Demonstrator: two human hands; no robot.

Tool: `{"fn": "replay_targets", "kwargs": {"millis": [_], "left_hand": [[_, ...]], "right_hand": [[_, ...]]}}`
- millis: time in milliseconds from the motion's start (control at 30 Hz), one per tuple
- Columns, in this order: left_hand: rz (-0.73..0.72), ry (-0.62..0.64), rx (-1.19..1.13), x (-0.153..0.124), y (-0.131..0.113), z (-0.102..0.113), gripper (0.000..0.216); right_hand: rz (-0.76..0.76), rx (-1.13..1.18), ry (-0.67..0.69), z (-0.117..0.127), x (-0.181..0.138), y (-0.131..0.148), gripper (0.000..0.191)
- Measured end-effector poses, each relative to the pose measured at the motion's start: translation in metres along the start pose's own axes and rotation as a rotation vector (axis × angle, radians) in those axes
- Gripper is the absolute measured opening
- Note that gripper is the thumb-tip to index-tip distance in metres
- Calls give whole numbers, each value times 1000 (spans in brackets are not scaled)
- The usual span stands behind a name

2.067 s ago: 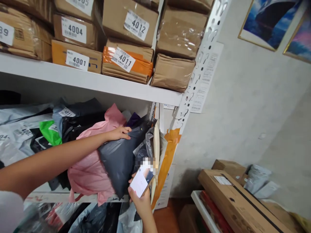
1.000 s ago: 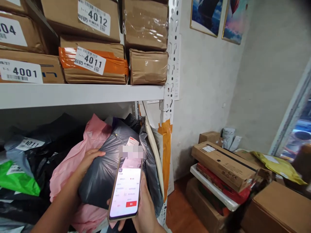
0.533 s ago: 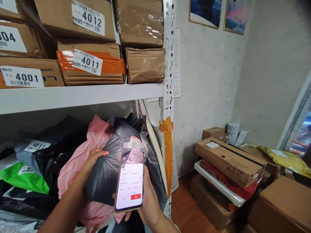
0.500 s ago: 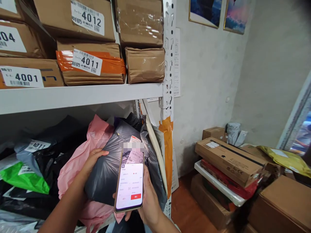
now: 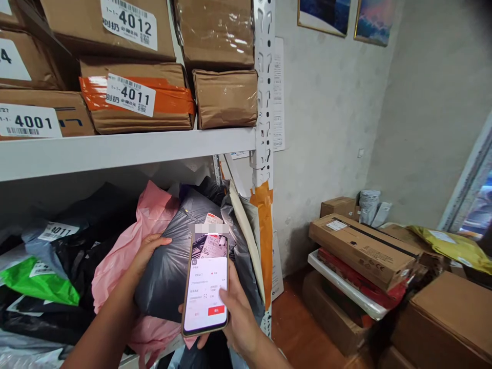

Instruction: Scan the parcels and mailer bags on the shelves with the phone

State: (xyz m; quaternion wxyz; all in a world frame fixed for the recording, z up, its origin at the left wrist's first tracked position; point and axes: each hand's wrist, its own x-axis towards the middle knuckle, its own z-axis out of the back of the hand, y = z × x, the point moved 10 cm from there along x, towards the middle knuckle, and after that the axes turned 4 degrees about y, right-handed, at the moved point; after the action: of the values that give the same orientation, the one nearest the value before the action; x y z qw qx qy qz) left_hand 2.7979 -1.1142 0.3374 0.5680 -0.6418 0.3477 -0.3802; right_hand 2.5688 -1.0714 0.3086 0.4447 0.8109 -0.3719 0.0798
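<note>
A dark grey plastic parcel bag (image 5: 165,277) bulges on the lower shelf, with a white and red label near its upper right. My left hand (image 5: 148,251) grips its left side, fingertips on the plastic. In front of the bag, my right hand (image 5: 238,312) holds a smartphone (image 5: 205,297) upright, the thumb over the screen's right edge. The lit screen has a camera view of the label on top, and a form with a red button below. A pink parcel bag (image 5: 126,251) lies left of and beneath the grey one.
Above runs a white shelf beam (image 5: 126,151) bearing numbered cardboard boxes (image 5: 138,113). A metal post (image 5: 263,148) with orange tape stands at right. Black, grey and green bags (image 5: 42,282) crowd the lower left. Stacked cartons (image 5: 361,251) and a yellow parcel (image 5: 449,246) occupy the floor at right.
My right thumb has moved from beside the smartphone onto the right of its screen. More text now fills the form. The view has shifted slightly; my left hand stays on the bag.
</note>
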Motion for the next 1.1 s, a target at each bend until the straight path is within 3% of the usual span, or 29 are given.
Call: {"fn": "replay_targets", "kwargs": {"millis": [100,367,600,800,1000,1100], "left_hand": [[10,-14,22,-1,-3,-1,24],[7,-40,26,-1,-2,1,26],[-7,-32,26,13,11,13,26],[4,3,-10,7,6,5,25],[-12,-8,33,-2,-4,-2,18],[-36,-12,21,-1,-4,-3,16]], "right_hand": [[-2,47,52,-6,-4,6,105],[-22,-75,47,6,-22,0,100],[-32,-118,-160,41,-75,23,108],[-48,-186,-357,64,-107,46,119],[-39,-99,-429,66,-114,42,141],[1,-34,-361,60,-113,43,140]]}}
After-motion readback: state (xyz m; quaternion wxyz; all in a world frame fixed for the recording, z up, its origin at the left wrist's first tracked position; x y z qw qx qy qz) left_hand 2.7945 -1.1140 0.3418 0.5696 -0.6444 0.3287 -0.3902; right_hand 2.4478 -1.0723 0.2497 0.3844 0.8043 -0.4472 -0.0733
